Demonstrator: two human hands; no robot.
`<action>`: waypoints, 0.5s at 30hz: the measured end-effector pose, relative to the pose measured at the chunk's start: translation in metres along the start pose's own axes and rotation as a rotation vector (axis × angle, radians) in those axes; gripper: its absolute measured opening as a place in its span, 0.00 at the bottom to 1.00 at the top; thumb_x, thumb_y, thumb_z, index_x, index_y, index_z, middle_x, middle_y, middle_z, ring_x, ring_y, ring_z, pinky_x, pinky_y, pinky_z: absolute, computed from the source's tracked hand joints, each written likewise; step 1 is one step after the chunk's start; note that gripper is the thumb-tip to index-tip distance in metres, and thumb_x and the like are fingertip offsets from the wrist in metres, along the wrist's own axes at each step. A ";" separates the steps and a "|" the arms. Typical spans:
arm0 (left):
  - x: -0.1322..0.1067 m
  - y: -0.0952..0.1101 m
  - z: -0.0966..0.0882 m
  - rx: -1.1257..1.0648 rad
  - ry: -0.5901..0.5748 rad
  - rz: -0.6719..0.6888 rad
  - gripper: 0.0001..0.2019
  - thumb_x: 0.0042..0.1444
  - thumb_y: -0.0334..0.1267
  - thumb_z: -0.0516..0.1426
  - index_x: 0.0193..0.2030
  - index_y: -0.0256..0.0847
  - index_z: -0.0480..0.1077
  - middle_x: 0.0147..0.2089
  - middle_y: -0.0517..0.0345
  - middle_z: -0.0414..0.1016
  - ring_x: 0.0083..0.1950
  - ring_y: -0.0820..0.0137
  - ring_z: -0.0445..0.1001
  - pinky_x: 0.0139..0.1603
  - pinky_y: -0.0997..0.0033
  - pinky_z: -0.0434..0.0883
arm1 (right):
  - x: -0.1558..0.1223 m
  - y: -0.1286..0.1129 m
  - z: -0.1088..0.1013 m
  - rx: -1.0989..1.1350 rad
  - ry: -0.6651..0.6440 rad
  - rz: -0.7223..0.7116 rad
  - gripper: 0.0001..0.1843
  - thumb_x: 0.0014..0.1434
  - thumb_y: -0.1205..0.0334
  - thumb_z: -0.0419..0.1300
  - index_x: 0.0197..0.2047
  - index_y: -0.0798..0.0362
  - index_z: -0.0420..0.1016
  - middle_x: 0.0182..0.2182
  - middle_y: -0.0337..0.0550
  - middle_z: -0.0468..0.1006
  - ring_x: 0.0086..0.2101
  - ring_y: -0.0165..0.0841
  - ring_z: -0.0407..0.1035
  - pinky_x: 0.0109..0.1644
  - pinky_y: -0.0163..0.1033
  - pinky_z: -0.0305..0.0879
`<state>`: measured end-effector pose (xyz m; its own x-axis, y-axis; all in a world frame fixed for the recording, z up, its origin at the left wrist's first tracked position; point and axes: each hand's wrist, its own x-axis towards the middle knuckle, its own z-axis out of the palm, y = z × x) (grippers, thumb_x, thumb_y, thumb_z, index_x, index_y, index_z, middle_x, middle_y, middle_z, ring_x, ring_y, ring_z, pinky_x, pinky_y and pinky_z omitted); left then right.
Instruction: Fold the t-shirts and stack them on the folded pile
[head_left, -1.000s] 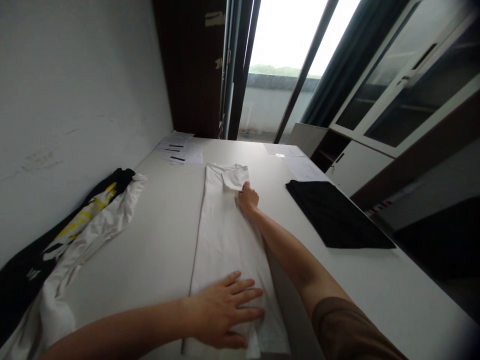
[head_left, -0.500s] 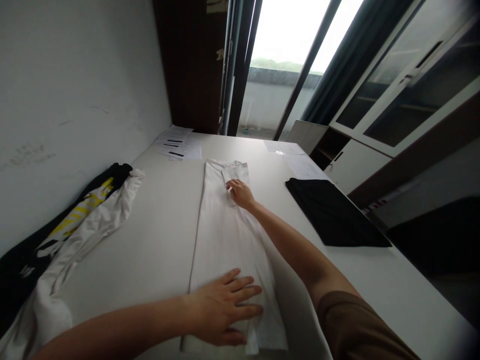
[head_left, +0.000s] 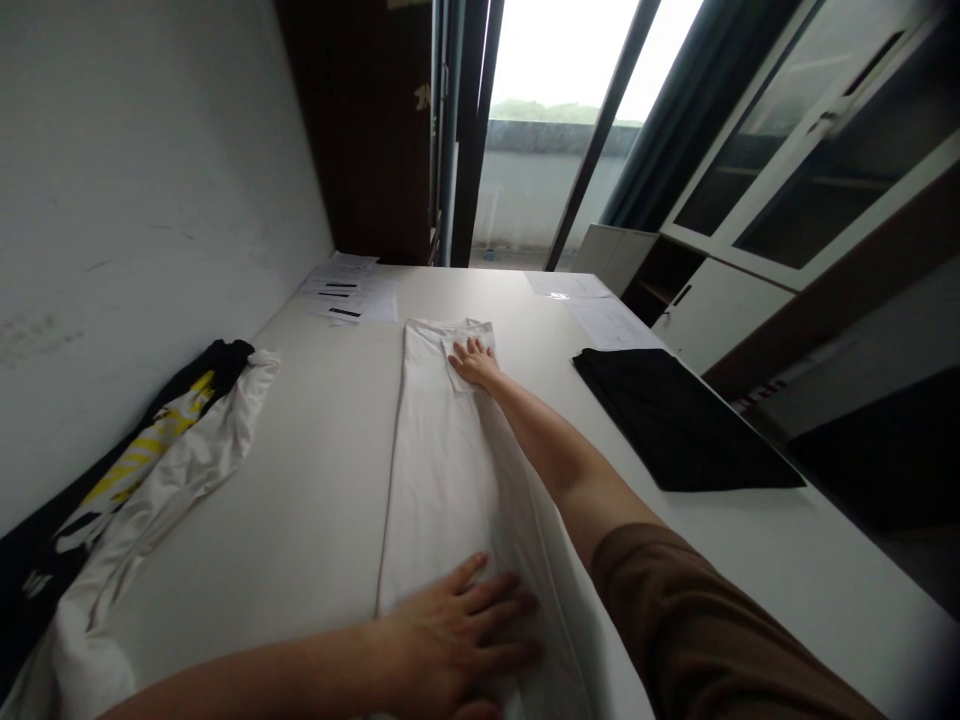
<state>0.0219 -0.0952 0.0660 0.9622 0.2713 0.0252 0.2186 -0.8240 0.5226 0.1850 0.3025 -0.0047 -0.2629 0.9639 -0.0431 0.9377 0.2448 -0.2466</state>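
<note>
A white garment, folded into a long narrow strip, lies lengthwise on the white table before me. My right hand rests flat on its far end, fingers spread over a small folded-over part there. Near the close end, my left hand is stretched out over the cloth with its fingers apart, slightly blurred. Nothing is gripped in either hand. The garment's nearest edge is partly hidden by my left hand and the frame's lower border.
Along the wall at left lie a crumpled white garment and a black one with yellow print. A folded black cloth sits at right. Papers lie at the far left and far right of the table.
My right hand has moved slightly away from me and flattened, its fingers now spread on the cloth. My left hand has shifted a little toward me. The view has tilted slightly.
</note>
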 end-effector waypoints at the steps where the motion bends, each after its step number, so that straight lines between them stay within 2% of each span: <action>1: 0.000 0.000 0.000 0.002 -0.002 0.005 0.31 0.71 0.54 0.46 0.76 0.45 0.52 0.79 0.50 0.46 0.78 0.52 0.45 0.76 0.40 0.37 | 0.004 0.003 -0.002 0.000 0.011 0.005 0.37 0.71 0.37 0.42 0.75 0.45 0.51 0.76 0.53 0.39 0.73 0.49 0.33 0.72 0.62 0.34; 5: 0.001 -0.001 0.000 0.040 0.005 0.006 0.31 0.70 0.53 0.48 0.76 0.46 0.52 0.78 0.51 0.47 0.78 0.51 0.46 0.76 0.40 0.39 | 0.007 -0.002 -0.002 0.003 0.041 0.037 0.37 0.71 0.38 0.44 0.75 0.49 0.53 0.75 0.55 0.41 0.72 0.51 0.34 0.71 0.63 0.33; 9: 0.002 0.001 0.002 0.090 0.010 0.000 0.32 0.69 0.54 0.49 0.76 0.46 0.52 0.78 0.51 0.49 0.77 0.50 0.48 0.76 0.40 0.41 | -0.009 -0.019 0.003 -0.002 0.068 -0.110 0.33 0.71 0.42 0.46 0.73 0.48 0.58 0.75 0.52 0.45 0.73 0.48 0.36 0.72 0.59 0.34; 11: 0.003 0.004 0.004 0.121 0.003 -0.002 0.32 0.69 0.54 0.49 0.76 0.46 0.53 0.78 0.51 0.49 0.77 0.51 0.48 0.76 0.41 0.42 | -0.020 -0.021 0.003 0.036 0.094 -0.121 0.32 0.73 0.45 0.45 0.74 0.49 0.56 0.74 0.51 0.49 0.72 0.45 0.41 0.72 0.55 0.39; 13: 0.004 0.005 0.005 0.152 -0.004 -0.009 0.31 0.70 0.55 0.48 0.75 0.46 0.54 0.78 0.52 0.49 0.78 0.53 0.48 0.76 0.43 0.41 | -0.031 -0.016 0.002 0.102 0.149 -0.054 0.32 0.74 0.48 0.44 0.75 0.53 0.54 0.73 0.54 0.51 0.70 0.44 0.47 0.72 0.51 0.44; 15: 0.002 0.001 0.006 0.180 -0.018 -0.026 0.31 0.70 0.56 0.47 0.75 0.47 0.54 0.78 0.53 0.47 0.78 0.55 0.45 0.77 0.46 0.40 | -0.043 -0.007 0.002 0.160 0.199 -0.043 0.30 0.73 0.51 0.46 0.73 0.54 0.58 0.72 0.54 0.56 0.68 0.42 0.54 0.70 0.47 0.49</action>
<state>0.0253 -0.0980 0.0618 0.9580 0.2866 -0.0023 0.2680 -0.8929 0.3618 0.1895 0.2588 -0.0030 -0.2373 0.9584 0.1585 0.8745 0.2818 -0.3947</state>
